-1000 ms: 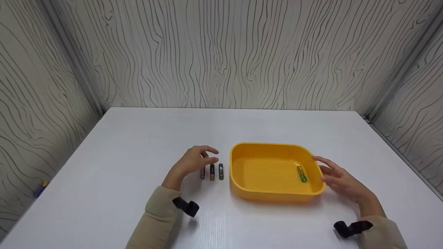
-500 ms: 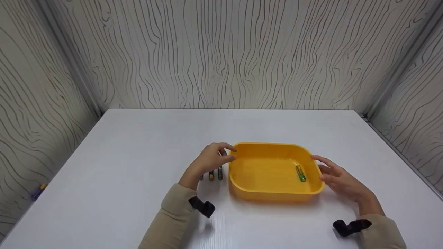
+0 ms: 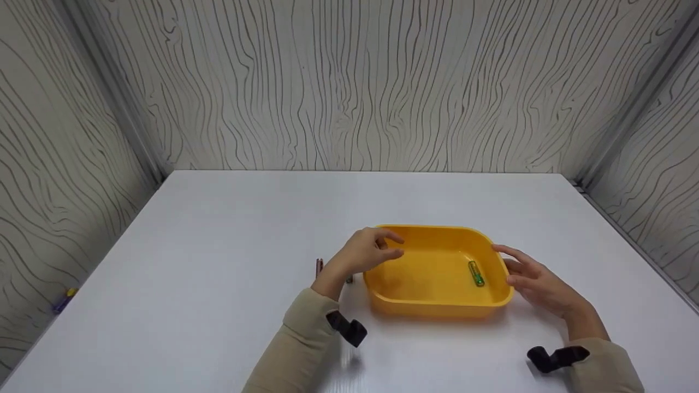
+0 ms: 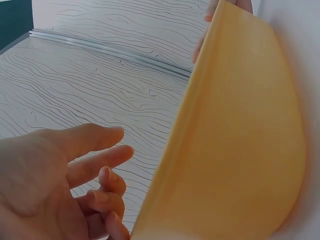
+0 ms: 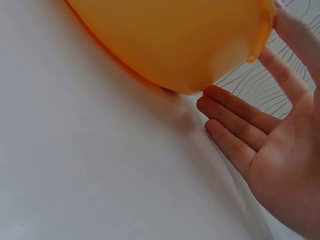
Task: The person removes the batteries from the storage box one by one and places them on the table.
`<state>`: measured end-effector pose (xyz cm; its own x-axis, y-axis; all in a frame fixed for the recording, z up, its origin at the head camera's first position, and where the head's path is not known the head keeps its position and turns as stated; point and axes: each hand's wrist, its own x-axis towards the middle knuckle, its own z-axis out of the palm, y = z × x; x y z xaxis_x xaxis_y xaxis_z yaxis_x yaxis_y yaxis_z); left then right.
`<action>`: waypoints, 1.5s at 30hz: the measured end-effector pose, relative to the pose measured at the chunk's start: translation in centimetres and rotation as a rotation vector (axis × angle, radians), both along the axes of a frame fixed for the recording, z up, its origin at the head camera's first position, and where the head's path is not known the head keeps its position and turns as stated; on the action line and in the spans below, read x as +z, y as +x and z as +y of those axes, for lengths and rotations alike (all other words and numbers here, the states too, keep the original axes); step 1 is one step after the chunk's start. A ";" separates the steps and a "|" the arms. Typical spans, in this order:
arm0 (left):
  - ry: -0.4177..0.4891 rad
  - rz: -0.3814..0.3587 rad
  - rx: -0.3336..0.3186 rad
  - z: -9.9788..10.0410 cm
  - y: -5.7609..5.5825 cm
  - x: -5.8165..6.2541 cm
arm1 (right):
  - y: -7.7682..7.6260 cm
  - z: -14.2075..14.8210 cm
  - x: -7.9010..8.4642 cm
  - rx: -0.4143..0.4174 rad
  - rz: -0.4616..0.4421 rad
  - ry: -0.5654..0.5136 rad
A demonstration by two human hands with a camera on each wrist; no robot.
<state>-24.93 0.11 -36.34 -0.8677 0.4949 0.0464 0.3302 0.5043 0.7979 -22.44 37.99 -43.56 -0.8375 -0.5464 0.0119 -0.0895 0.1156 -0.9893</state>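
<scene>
My left hand (image 3: 367,252) hovers over the left rim of a yellow plastic bin (image 3: 431,311). Its thumb and index finger stand apart, with nothing seen between them; in the left wrist view the other fingers of this hand (image 4: 65,180) curl loosely beside the bin wall (image 4: 235,130). At the bin's right end, my right hand (image 3: 538,284) touches the rim and outer wall with extended fingers (image 5: 237,112). A green battery (image 3: 476,273) lies inside the bin, towards the right. Left of the bin are a reddish battery (image 3: 319,266) and a dark green battery (image 3: 349,279), both partly hidden by my left arm.
The bin stands on a white table (image 3: 218,240), enclosed by wood-grain patterned panels (image 3: 349,87) at the back and sides. Past the table's left edge sits a small purple and yellow object (image 3: 65,300).
My left hand has moved right, from above the row of batteries to over the bin's left rim, and its arm now covers most of that row. My right hand stays at the bin.
</scene>
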 end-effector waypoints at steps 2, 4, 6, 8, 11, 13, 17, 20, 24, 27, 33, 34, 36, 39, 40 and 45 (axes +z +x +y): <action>-0.005 -0.001 0.004 0.6 0.1 0.0 | 0.0 0.0 0.0 -0.016 -0.005 0.014; -0.012 -0.007 0.005 1.3 0.2 0.0 | 0.1 -0.1 0.1 -0.044 -0.014 0.040; -0.017 -0.018 0.007 1.9 0.3 0.1 | 0.2 -0.1 0.1 -0.073 -0.018 0.069; -0.023 -0.030 0.006 2.6 0.4 0.1 | 0.3 -0.2 0.1 -0.099 -0.020 0.094; -0.032 -0.050 0.004 3.4 0.6 0.3 | 0.3 -0.3 0.2 -0.126 -0.024 0.121; -0.034 -0.057 0.000 3.9 0.6 0.3 | 0.3 -0.3 0.2 -0.136 -0.027 0.131; -0.030 -0.066 -0.015 4.7 0.6 0.3 | 0.2 -0.4 0.2 -0.138 -0.029 0.139; -0.029 -0.067 -0.023 5.2 0.6 0.2 | 0.2 -0.4 0.2 -0.129 -0.027 0.124; -0.024 -0.055 -0.037 6.0 0.5 -0.1 | 0.1 -0.2 0.1 -0.086 -0.023 0.065; -0.003 -0.066 -0.041 6.9 0.4 -0.2 | 0.1 -0.1 0.0 -0.055 -0.021 0.036; -0.001 -0.091 -0.018 8.6 0.2 -0.4 | 0.2 -0.4 0.1 -0.092 -0.029 0.091; -0.010 -0.091 -0.014 8.9 0.2 -0.4 | 0.2 -0.4 0.1 -0.100 -0.032 0.102; -0.025 -0.093 -0.009 9.3 0.1 -0.4 | 0.2 -0.4 0.1 -0.104 -0.037 0.110; -0.044 -0.094 0.001 9.9 -0.1 -0.4 | 0.2 -0.3 0.1 -0.092 -0.035 0.104; -0.050 -0.098 0.005 10.1 -0.2 -0.4 | 0.2 -0.3 0.1 -0.090 -0.036 0.101; -0.073 -0.129 0.033 11.2 -0.5 -0.2 | 0.3 -0.3 0.1 -0.100 -0.040 0.109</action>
<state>-25.40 11.28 -36.56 -0.8802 0.4637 -0.1012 0.2098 0.5713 0.7935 -22.15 37.68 -43.45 -0.8864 -0.4565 -0.0775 -0.0328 0.2289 -0.9729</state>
